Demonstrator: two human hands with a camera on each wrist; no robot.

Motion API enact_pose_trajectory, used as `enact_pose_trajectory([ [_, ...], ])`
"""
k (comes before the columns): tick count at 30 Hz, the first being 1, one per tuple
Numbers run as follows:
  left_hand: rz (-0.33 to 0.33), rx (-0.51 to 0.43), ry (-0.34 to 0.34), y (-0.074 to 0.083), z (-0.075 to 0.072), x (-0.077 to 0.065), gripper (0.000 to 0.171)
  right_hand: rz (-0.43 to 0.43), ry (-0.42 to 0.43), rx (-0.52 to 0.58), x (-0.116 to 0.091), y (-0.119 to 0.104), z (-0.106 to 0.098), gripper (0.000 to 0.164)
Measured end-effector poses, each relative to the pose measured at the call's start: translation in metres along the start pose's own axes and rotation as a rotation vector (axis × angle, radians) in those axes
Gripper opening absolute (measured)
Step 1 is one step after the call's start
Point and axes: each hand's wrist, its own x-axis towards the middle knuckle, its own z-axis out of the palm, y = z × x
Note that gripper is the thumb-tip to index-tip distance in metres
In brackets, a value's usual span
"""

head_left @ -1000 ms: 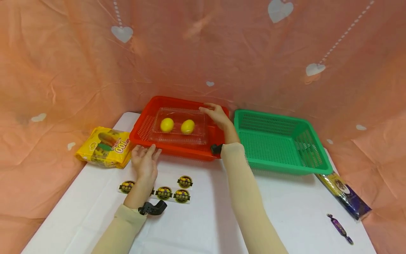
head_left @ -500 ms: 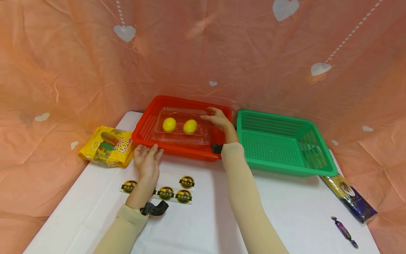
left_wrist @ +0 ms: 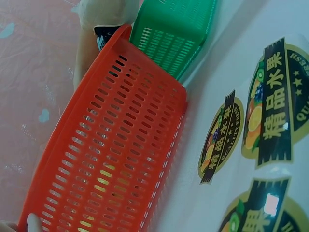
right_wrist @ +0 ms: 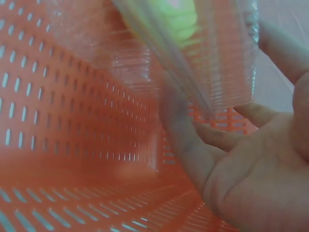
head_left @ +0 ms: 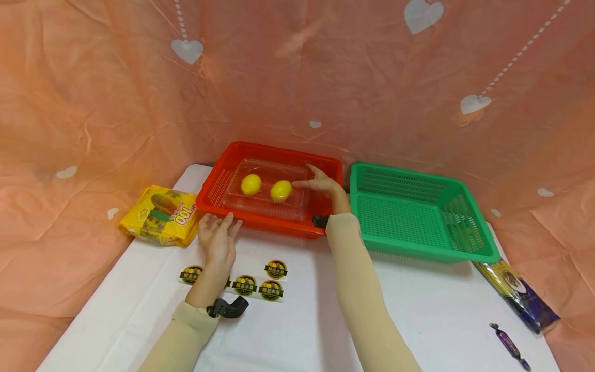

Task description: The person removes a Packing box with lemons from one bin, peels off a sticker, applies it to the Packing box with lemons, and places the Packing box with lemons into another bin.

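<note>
A red basket holds a clear plastic clamshell box with two yellow lemons in it. My right hand reaches over the basket and grips the box's right end; in the right wrist view its fingers lie along the ribbed edge, with a lemon showing through the plastic. My left hand is at the basket's front left, its relaxed fingers touching the outside near the rim. A fingertip shows there in the left wrist view. Fruit-label stickers lie below that hand, partly covered by the forearm.
To the right stands a green basket. A yellow food packet lies left of the red basket. At the right edge of the white table are a purple-and-gold packet and a wrapped candy. A pink curtain hangs behind.
My right hand has come from the box's far right corner toward the middle of its right end, its fingers spreading. The box has shifted slightly nearer. The left hand stays at the basket.
</note>
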Motion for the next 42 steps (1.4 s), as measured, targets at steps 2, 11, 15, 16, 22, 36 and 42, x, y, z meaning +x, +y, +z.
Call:
enact_pose_trajectory([
  [2,0.000,0.002,-0.001,0.000,-0.001,0.000,0.036,0.007,-0.028,-0.008,-0.001,0.001,0.000,0.090],
  [11,0.012,-0.015,-0.027,0.000,-0.001,0.000,0.035,0.069,-0.104,0.162,-0.001,0.004,0.000,0.087],
  [15,0.015,-0.008,-0.028,0.001,-0.001,0.000,0.035,0.088,-0.105,0.212,-0.002,0.003,0.001,0.080],
  [16,0.014,-0.007,-0.027,0.001,-0.001,0.000,0.035,0.089,-0.105,0.222,-0.002,0.003,0.001,0.078],
  [22,0.010,-0.008,-0.023,0.001,-0.001,0.000,0.035,0.076,-0.106,0.245,-0.003,0.003,0.002,0.071],
  [36,-0.002,0.009,-0.008,0.002,-0.001,0.000,0.035,0.010,-0.101,0.299,-0.006,-0.003,-0.006,0.068],
  [42,-0.006,0.006,-0.002,-0.001,-0.001,0.001,0.036,0.004,-0.082,0.355,-0.011,-0.021,-0.012,0.068],
])
